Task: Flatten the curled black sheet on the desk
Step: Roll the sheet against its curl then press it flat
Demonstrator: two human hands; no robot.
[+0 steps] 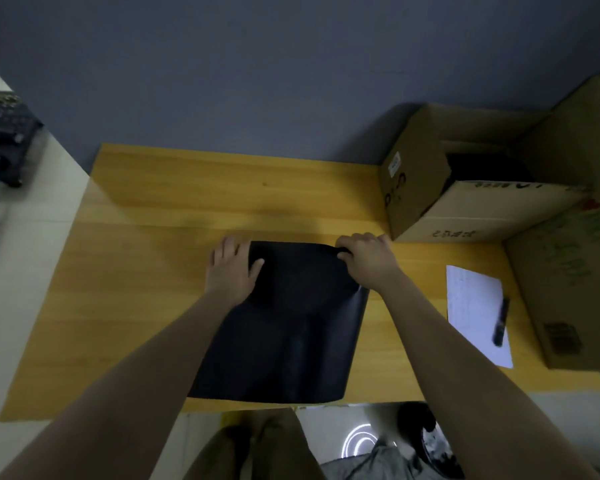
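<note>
Two hands: both reach forward from bare forearms to the far edge of the sheet.
Sheet (284, 327): black, lying in the middle of the surface, its near edge close to the front rim; it spreads mostly flat, though the far right corner still lifts and curls under the right hand.
Left hand (230, 268): fingers spread wide, palm down on the sheet's far left corner, fingertips past the edge onto the wood (thumb lying on the black).
Right hand (368, 259): fingers curled narrow around the sheet's far right corner, pinching the curled edge there.
Surface (146, 271): yellow wood grain, set against a grey wall.
Open box (426, 188): cardboard, at the far right corner of the surface, just beside the right hand; something dark sits inside, too dim to tell what.
Second box (568, 278): larger cardboard one, along the right edge, touching the open box.
Paper (471, 306): white, right of the sheet and apart from it, beside the second box.
Pen (501, 322): dark, lying across the paper's right side.
Left side: a dark object and a clear cylinder stand on pale flooring, blurred.
Below the front rim: the person's legs in brown trousers.
</note>
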